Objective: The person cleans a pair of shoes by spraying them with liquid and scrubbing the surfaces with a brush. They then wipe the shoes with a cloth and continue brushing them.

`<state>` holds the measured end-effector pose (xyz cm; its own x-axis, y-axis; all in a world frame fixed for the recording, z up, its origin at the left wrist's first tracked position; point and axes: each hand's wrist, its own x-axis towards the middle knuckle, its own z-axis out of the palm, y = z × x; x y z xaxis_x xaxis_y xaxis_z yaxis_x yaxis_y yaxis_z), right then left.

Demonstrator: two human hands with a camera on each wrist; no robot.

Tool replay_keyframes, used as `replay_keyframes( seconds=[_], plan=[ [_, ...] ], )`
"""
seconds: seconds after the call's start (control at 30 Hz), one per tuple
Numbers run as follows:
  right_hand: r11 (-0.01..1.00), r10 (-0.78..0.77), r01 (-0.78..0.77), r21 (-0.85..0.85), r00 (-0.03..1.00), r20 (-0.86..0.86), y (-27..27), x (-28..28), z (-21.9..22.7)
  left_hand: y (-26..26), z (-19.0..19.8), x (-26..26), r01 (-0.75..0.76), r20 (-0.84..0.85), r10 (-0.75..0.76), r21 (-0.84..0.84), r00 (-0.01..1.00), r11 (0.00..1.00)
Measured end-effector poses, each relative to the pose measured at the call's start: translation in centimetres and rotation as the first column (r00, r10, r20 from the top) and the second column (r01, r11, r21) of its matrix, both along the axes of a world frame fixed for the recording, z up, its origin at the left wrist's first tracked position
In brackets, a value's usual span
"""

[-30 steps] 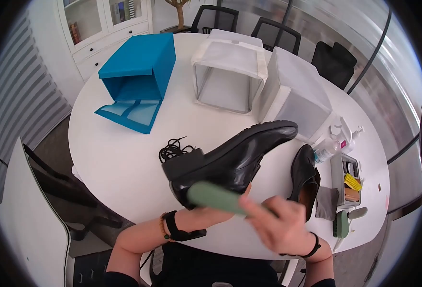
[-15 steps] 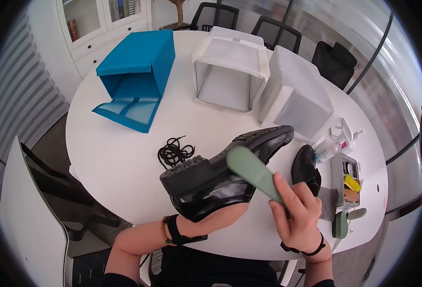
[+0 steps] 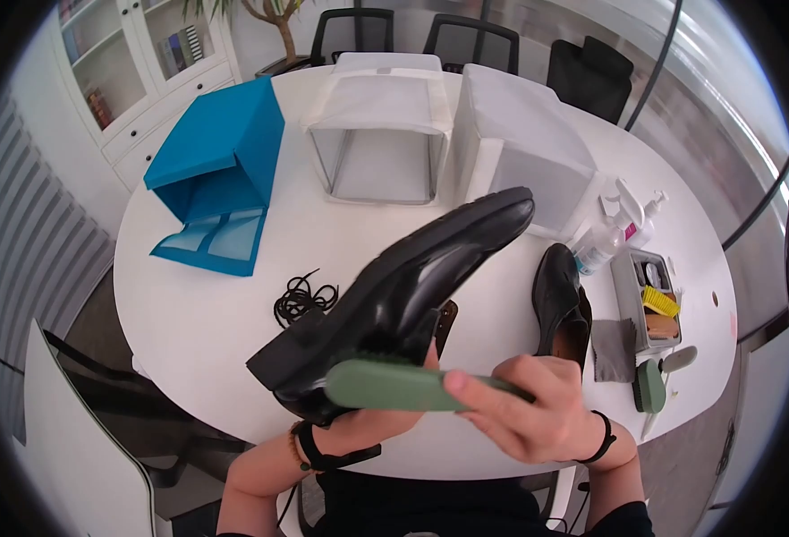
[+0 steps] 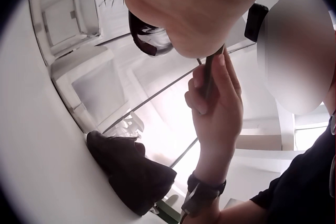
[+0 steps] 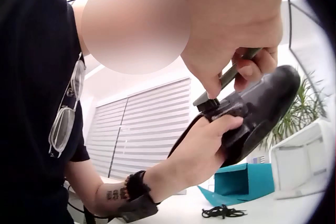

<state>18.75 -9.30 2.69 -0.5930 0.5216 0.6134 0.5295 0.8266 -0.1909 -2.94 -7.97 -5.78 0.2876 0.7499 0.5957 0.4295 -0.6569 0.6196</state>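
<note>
A black leather shoe (image 3: 394, 286) is raised above the table, tipped on its side with the heel at lower left and the toe at upper right. My left hand (image 3: 372, 428) grips it from below; the right wrist view shows that thumb (image 5: 228, 124) hooked at the shoe's opening. In my right hand (image 3: 533, 412) is a green-backed shoe brush (image 3: 386, 385), fingers curled round its handle. Its dark bristles face the shoe's side near the heel, and its back hides part of the leather there. The matching shoe (image 3: 555, 295) rests on the table to the right.
Black laces (image 3: 301, 300) lie coiled left of the raised shoe. On the right are a tray (image 3: 625, 277) of small items, a grey cloth (image 3: 614, 345), another green brush (image 3: 651, 389) and a spray bottle (image 3: 600, 246). A blue box (image 3: 211, 134) and white boxes (image 3: 377, 103) stand behind.
The brush went from near the heel to the shoe's middle, then back left to the heel area. The shoe has turned, so less of its sole shows. The head view has shifted.
</note>
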Motion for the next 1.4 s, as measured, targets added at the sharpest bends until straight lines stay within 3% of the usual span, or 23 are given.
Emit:
replay_keyframes(
  seconds=[0.07,0.2,0.23,0.3,0.33,0.4,0.5,0.53,0.6,0.7,0.8,0.87,0.93,0.97,1.0,1.03,1.1,1.13,1.2,1.27,1.3,1.33,1.4],
  plan=[
    [0.999,-0.042,0.044,-0.022,0.997,0.068,-0.4,-0.1,1.0,0.3,-1.1,-0.8,-0.042,-0.056,0.058,0.259,0.997,0.965],
    [0.943,-0.323,0.332,0.02,0.929,-0.181,2.0,1.3,1.3,0.1,1.9,1.0,-0.056,0.398,0.062,-0.028,0.915,0.998],
    [0.941,-0.328,0.338,0.025,0.927,-0.185,2.0,1.4,1.2,0.4,2.1,1.0,-0.05,0.397,0.054,-0.022,0.916,0.999],
    [0.982,-0.183,0.185,0.036,0.982,-0.049,1.8,1.1,0.5,0.7,2.2,1.0,0.154,0.68,0.043,-0.227,0.732,0.962],
    [0.991,-0.134,0.134,-0.03,0.991,-0.008,1.3,0.6,-0.2,0.8,1.7,0.4,0.22,0.685,0.04,-0.289,0.728,0.932],
    [0.986,-0.164,0.164,0.017,0.986,0.003,1.3,0.2,0.3,0.9,1.9,0.5,0.468,0.873,0.054,-0.311,0.485,0.827],
    [0.93,-0.319,0.347,0.12,0.925,-0.207,2.5,1.9,1.6,0.9,2.0,-0.3,0.587,0.875,0.105,-0.402,0.472,0.703],
    [0.901,-0.366,0.408,0.148,0.897,-0.247,2.5,2.2,2.2,0.9,2.2,-0.4,0.588,0.876,0.104,-0.399,0.471,0.703],
    [0.894,-0.38,0.428,0.135,0.882,-0.279,2.1,2.3,2.4,0.8,2.5,-0.4,0.796,0.969,0.099,-0.242,0.225,0.554],
    [0.978,-0.174,0.177,0.11,0.984,-0.036,1.2,1.7,1.7,1.0,0.9,-0.9,0.868,0.987,-0.047,-0.111,0.153,0.484],
    [0.958,-0.241,0.245,0.15,0.97,-0.047,0.5,1.6,2.3,0.2,1.2,-1.1,0.864,0.98,-0.018,-0.163,0.196,0.477],
    [0.918,-0.278,0.338,0.207,0.921,-0.272,1.3,2.4,2.2,0.0,1.7,-1.1,0.857,0.977,-0.033,-0.169,0.211,0.486],
    [0.861,-0.397,0.469,0.195,0.861,-0.319,0.9,2.9,3.0,0.0,1.6,-1.1,0.85,0.97,-0.043,-0.189,0.241,0.492],
    [0.862,-0.394,0.469,0.191,0.858,-0.33,1.1,3.0,3.0,0.0,1.5,-1.1,0.85,0.97,-0.043,-0.188,0.239,0.492],
    [0.862,-0.394,0.469,0.192,0.858,-0.329,1.2,3.0,2.6,0.0,1.4,-1.1,0.792,0.934,-0.094,-0.237,0.345,0.562],
    [0.906,-0.313,0.362,0.219,0.921,-0.231,1.2,2.8,2.0,0.0,1.3,-1.1,0.727,0.882,-0.135,-0.276,0.451,0.629],
    [0.971,-0.172,0.177,0.158,0.984,-0.043,0.5,2.0,1.9,-0.3,1.2,-1.2,0.692,0.848,-0.124,-0.326,0.515,0.644],
    [0.971,-0.178,0.183,0.156,0.983,-0.048,0.4,1.8,2.0,-0.3,1.2,-1.4,0.651,0.811,-0.109,-0.373,0.575,0.661],
    [0.967,-0.18,0.189,0.168,0.981,-0.066,0.4,1.6,2.1,-0.4,1.2,-1.4,0.684,0.821,-0.113,-0.38,0.559,0.623],
    [0.936,-0.265,0.298,0.189,0.947,-0.181,0.6,2.7,2.6,-0.5,1.2,-0.9,0.752,0.91,-0.118,-0.248,0.396,0.611],
    [0.918,-0.28,0.33,0.218,0.932,-0.23,0.9,2.9,2.8,-0.6,0.6,-1.1,0.766,0.915,-0.123,-0.242,0.385,0.595],
    [0.899,-0.292,0.363,0.246,0.915,-0.28,1.1,3.0,2.9,-0.8,0.5,-1.1,0.765,0.915,-0.121,-0.242,0.384,0.596],
    [0.926,-0.262,0.324,0.194,0.92,-0.29,0.7,2.7,2.7,-1.1,0.6,-1.0,0.67,0.849,-0.064,-0.365,0.524,0.646]
  ],
)
